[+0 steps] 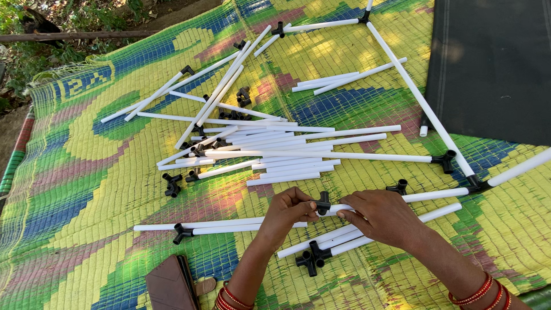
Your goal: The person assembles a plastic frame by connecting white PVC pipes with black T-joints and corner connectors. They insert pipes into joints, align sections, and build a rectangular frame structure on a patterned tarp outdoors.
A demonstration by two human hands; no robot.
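- head view: the left hand (288, 208) pinches a black connector (323, 203) with its fingertips, and the connector sits just at the right of this hand, between the two hands.
- the right hand (381, 217) is closed around the end of a white pipe (436, 194), which meets the connector; the pipe runs to the right and up, toward another black joint (477, 184) at the corner of a long pipe frame (419, 97).
- the pipe and connector are low in the centre of the picture, just above the woven mat (74, 189) of yellow, green and blue.
- under the hands lie more white pipes joined in a black cross connector (313, 258), near the left wrist.
- how deep the pipe end sits in the connector i cannot tell, the fingers cover this place.
- the right forearm with red bangles (479, 294) is cut off at the lower edge; the left wrist bangles (232, 298) also.
- a brown wallet (171, 284) lies at the bottom edge, partly cut off.
- a loose pile of white pipes (270, 143) with small black fittings lies in the middle of the mat, well apart from the hands.
- a dark cloth sheet (493, 63) covers the top right corner, cut by the edge.
- some blue woven marks (80, 83) stand in the mat's upper left border, too blurred to make out.
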